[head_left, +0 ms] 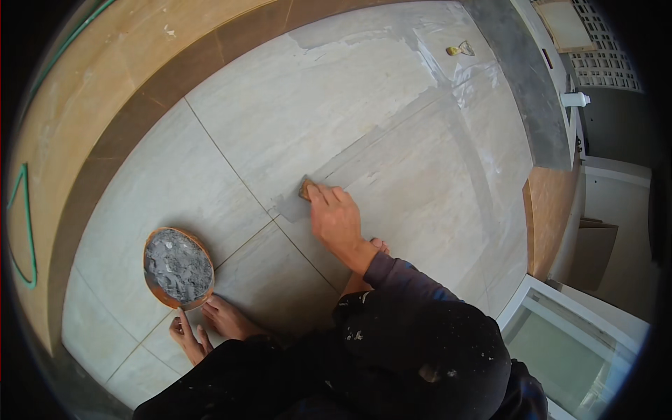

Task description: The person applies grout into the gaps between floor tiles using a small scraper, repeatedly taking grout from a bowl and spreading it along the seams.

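My right hand [332,217] grips a small brown-edged scraper [306,187] against the pale floor tiles [168,175], on a grey smear along a joint. At the lower left, a round orange pan [178,266] holds lumpy grey paste. My left hand [192,336] is just below it, index fingertip at the pan's near rim, other fingers loosely apart. My bare left foot [231,318] is beside the pan; part of my right foot [379,246] shows behind my right wrist.
A raised tan ledge [105,84] with a green hose [24,210] curves along the left. A small yellow tool [459,49] lies on smeared tiles at the back. Along the right are a grey strip [511,77], white boards and a glass-paned white frame [560,350].
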Demonstrator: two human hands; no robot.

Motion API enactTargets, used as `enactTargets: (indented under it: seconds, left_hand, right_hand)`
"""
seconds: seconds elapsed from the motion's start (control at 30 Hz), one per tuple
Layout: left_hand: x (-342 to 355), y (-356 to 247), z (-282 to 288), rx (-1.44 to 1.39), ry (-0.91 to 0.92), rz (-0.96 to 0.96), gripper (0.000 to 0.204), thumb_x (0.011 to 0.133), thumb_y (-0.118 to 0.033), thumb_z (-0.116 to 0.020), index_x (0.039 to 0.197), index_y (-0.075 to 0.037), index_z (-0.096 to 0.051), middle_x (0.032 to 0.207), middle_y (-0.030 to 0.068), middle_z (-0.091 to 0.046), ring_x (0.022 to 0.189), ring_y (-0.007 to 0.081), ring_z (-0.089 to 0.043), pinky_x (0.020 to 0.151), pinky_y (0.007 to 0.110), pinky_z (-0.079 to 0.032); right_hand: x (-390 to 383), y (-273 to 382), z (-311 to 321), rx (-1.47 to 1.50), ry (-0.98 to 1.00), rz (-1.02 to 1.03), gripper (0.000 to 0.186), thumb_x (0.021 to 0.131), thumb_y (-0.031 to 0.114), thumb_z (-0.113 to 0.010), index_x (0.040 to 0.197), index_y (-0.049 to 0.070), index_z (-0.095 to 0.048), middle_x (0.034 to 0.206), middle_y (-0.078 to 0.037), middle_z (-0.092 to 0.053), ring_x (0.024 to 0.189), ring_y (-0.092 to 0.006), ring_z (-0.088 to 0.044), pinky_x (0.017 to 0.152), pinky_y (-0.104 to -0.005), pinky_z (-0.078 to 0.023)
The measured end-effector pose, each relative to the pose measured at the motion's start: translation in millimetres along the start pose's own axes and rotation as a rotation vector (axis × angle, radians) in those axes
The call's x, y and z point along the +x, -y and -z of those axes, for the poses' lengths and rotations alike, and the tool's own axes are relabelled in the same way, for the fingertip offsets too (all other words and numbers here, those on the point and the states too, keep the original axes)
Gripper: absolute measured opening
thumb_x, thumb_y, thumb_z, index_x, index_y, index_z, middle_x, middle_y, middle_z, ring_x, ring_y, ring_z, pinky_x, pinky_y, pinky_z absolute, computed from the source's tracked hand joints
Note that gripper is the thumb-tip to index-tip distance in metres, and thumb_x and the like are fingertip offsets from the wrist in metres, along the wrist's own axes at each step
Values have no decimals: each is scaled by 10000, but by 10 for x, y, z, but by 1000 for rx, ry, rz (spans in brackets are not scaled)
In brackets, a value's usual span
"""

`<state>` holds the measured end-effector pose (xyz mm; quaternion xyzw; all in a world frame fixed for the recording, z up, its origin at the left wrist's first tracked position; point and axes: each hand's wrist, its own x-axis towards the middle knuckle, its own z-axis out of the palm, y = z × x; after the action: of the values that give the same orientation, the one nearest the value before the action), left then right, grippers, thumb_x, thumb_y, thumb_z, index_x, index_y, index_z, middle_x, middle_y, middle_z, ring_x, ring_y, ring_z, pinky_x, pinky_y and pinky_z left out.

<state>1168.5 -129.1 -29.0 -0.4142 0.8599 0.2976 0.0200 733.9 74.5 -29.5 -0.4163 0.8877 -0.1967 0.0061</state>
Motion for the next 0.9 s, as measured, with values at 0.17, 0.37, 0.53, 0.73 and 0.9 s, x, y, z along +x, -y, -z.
enactTargets:
  seconds: [0.17, 0.37, 0.53, 0.73, 0.9]
  left_hand:
    - [-17, 92, 6, 66, 14, -83, 663, 992, -132, -627, 1620, -98, -417, 1301, 231, -470, 1093, 346, -491, 968, 447, -430]
    - [-117, 218, 147, 78, -13, -197, 667, 947, -59, -659, 1585, -97, -468, 1272, 180, -493, 1009, 300, -498, 898, 403, -457]
    - [-45, -16, 97, -126, -116, 46, 601, 984, -55, -614, 1569, -86, -478, 1278, 156, -505, 991, 247, -516, 846, 366, -479]
    - [168, -333, 164, -226, -216, 187, 561, 1059, -114, -536, 1605, -89, -412, 1303, 131, -496, 993, 205, -533, 821, 345, -495]
    - [221, -334, 134, -307, -230, 208, 555, 1082, -171, -531, 1615, -96, -395, 1313, 117, -496, 1002, 197, -540, 830, 342, -491]
  right_hand:
    - [-109, 503, -106, 322, 257, 87, 333, 868, 29, -669, 1196, -23, -685, 1046, -136, -736, 942, -310, -667, 845, -400, -554]
    - [158, -556, 464, 150, -88, -200, 273, 889, 33, -695, 1161, 16, -714, 1066, -135, -740, 947, -354, -649, 818, -447, -539]
    - [191, -1378, 520, -189, -124, -269, 281, 915, 0, -645, 1195, 4, -681, 1086, -144, -718, 997, -356, -634, 876, -445, -518]
    - [-170, -206, 72, 125, 11, 4, 401, 844, -30, -696, 1242, -17, -656, 1108, -155, -725, 1003, -351, -651, 906, -443, -531]
    - [-124, -221, 244, 269, 122, -80, 379, 833, -42, -714, 1207, 22, -710, 1109, -127, -746, 1007, -332, -675, 918, -421, -535]
